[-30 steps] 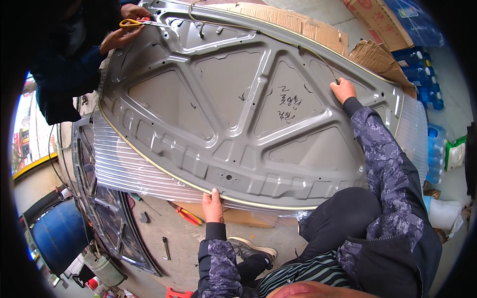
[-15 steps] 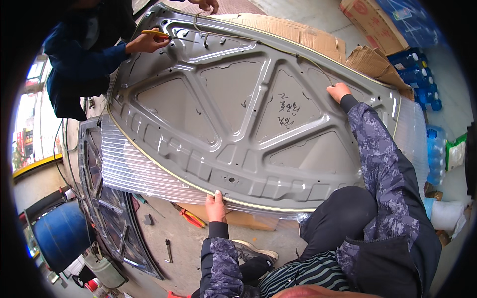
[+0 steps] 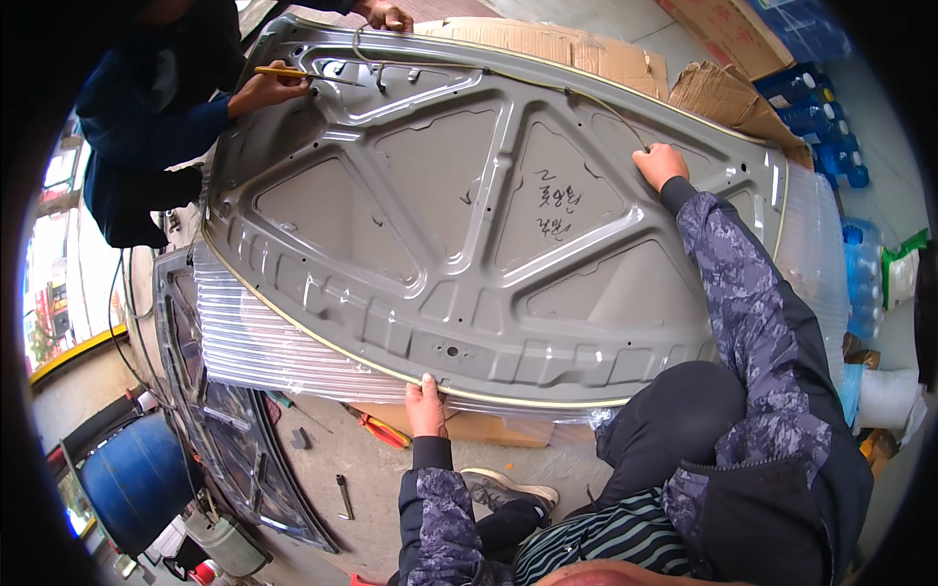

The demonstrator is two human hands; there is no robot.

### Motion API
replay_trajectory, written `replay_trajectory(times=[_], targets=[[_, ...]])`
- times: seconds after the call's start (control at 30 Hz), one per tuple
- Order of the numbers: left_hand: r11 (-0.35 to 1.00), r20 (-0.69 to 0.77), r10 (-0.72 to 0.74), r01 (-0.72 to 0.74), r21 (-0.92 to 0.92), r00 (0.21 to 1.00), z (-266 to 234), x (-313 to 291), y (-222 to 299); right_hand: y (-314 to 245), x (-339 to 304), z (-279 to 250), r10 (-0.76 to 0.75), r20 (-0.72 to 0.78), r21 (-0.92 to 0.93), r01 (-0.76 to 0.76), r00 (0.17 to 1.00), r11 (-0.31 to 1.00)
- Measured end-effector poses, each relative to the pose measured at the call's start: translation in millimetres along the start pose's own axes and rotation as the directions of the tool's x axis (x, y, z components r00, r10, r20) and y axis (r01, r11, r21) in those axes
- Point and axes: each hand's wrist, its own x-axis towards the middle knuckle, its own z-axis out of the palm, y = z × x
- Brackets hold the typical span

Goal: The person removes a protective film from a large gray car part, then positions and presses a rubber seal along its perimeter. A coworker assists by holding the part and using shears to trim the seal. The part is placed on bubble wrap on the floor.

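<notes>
A grey car hood (image 3: 430,186) lies with its ribbed inner side up. My left hand (image 3: 426,405) pinches its near edge, thumb on top and fingers hidden below the rim. Over the hood's right part, my right hand (image 3: 661,164) is closed on the end of a thin hose (image 3: 611,109). From there the hose runs left along the far edge to a loop at the far left corner. At that corner a co-worker's hand (image 3: 269,91) holds a screwdriver (image 3: 285,71) with an orange-yellow handle. Their other hand (image 3: 384,15) is at the far edge.
Clear ribbed wrap (image 3: 259,337) and cardboard (image 3: 547,49) lie under the hood. A second dark hood (image 3: 239,430) leans at the left by a blue drum (image 3: 137,479). Red-handled pliers (image 3: 379,427) and a small tool (image 3: 344,496) lie on the floor. Blue bottles (image 3: 821,122) stand right.
The view has shifted slightly. My right hand has turned a little, still on the hose. The co-worker's far hand has come down to the hood's far edge, and the screwdriver tip has tilted.
</notes>
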Motion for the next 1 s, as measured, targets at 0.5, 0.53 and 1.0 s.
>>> replay_trajectory(times=[0.5,0.53,1.0], targets=[[0.998,-0.012,-0.044,0.043,-0.035,0.999,1,-3,10,25,0,-1,-0.004,0.229,0.325,-0.073,0.973,0.943],[0.999,-0.007,-0.039,0.039,-0.035,0.999,0,-3,9,27,-4,-2,-0.013,0.219,0.346,-0.066,0.976,0.936],[0.995,-0.06,-0.095,0.095,0.005,0.994,10,-9,29,32,-96,11,-0.365,-0.239,0.339,0.43,0.9,0.837]])
